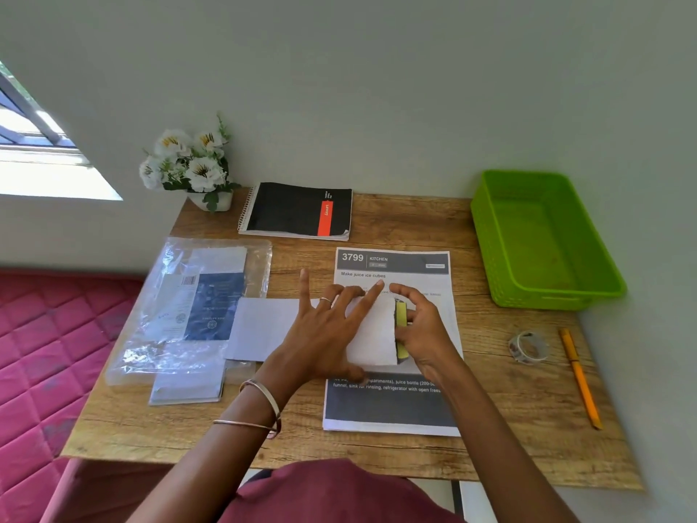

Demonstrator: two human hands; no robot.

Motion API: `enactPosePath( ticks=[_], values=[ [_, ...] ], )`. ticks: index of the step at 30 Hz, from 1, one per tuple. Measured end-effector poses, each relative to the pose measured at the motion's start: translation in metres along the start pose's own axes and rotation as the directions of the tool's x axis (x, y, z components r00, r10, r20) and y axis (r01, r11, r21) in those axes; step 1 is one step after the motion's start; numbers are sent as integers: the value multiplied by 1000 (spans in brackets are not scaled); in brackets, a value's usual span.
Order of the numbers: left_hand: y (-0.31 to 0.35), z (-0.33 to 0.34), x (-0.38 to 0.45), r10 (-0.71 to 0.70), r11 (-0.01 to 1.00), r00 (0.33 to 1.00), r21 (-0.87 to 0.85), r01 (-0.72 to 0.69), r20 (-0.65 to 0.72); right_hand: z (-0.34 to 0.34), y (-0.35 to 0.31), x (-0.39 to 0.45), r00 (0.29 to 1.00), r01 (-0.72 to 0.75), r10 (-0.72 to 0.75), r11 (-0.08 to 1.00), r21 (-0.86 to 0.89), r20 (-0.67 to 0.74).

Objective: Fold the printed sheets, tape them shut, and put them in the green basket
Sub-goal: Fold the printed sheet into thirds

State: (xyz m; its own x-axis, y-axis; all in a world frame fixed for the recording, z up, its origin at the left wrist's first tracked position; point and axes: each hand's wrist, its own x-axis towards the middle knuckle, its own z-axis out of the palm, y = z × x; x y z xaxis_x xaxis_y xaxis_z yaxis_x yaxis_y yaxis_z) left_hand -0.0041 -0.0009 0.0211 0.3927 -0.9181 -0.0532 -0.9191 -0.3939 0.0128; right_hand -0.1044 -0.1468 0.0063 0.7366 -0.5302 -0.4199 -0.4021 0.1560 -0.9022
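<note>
A folded white sheet (260,326) lies across the middle of the wooden desk, partly on top of a flat printed sheet (392,405) headed "3799 KITCHEN". My left hand (332,326) presses flat on the folded sheet with fingers spread. At the fold's right end, where a yellow printed patch shows, my right hand (418,326) pinches the edge with curled fingers. The green basket (490,235) stands at the back right with nothing in it. A roll of patterned tape (528,347) lies to the right of the sheets.
A clear plastic sleeve (158,334) holding paper packs covers the desk's left side. A black spiral notebook (298,211) and a pot of white flowers (192,164) stand at the back. An orange pencil (579,377) lies near the right edge. A pink mattress (49,352) is on the left.
</note>
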Motion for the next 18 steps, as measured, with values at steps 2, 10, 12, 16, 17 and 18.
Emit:
enactPosePath(
  ticks=[2,10,12,16,17,18],
  values=[
    [-5,5,-2,-15,1000,999,6,15,33,-2,1,2,1000,-1,0,999,-38,-26],
    [-20,4,-8,-26,999,999,48,27,-27,1,5,2,997,45,-52,990,-136,-52],
    [-22,0,-9,-38,998,999,51,39,-19,4,5,2,995,65,-77,985,-161,-70],
    [-28,1,-12,-45,997,999,57,44,30,9,9,2,989,86,-104,982,-171,-105],
    [-30,2,-12,-43,997,999,66,40,34,10,10,2,988,91,-111,981,-171,-109],
    [-33,2,-12,-40,997,998,70,38,38,10,12,2,987,96,-116,981,-168,-112]
  ],
)
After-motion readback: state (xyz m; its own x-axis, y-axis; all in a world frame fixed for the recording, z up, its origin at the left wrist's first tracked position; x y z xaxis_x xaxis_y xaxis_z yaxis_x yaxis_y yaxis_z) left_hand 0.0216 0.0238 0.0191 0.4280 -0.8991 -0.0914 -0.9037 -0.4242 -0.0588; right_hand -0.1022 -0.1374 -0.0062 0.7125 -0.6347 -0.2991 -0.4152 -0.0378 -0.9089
